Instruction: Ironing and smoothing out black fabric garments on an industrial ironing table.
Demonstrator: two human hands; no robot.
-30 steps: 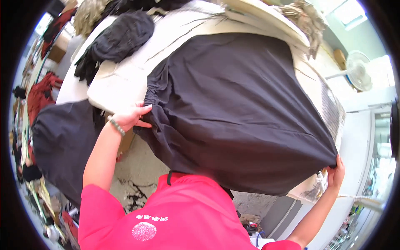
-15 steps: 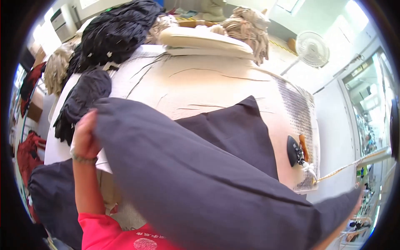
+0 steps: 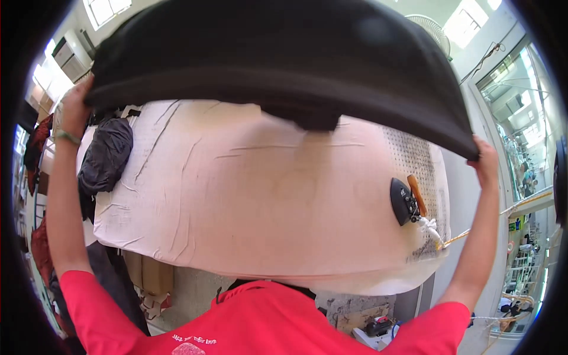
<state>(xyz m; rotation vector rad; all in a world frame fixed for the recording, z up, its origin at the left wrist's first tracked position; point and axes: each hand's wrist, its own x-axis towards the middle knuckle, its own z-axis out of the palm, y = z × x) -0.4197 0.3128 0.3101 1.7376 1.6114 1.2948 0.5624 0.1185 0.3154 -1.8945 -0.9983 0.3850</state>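
Observation:
A wide, dark cloth [image 3: 272,59] is stretched between my two hands, lifted high above a padded pressing table [image 3: 254,201]. Its left end is in the closed fingers of my left hand [image 3: 74,109], far out at the upper left. My right hand [image 3: 487,158] pinches the right-hand corner, lower than the other end. Slightly blurred, the cloth billows upward and hides the far side of the table. A small flap hangs from the middle of its lower edge. Whether it is a finished garment cannot be made out.
An iron [image 3: 404,202] with a wooden handle lies at the table's right, beside a perforated mat [image 3: 414,142]; its wrapped cord [image 3: 458,238] runs off right. A bunched dark cloth [image 3: 107,154] rests at the table's left edge. A fan [image 3: 431,31] stands behind.
Both hands have risen and spread apart, carrying the cloth from low in front of me up over the table. The dark piece on the table's middle no longer lies there.

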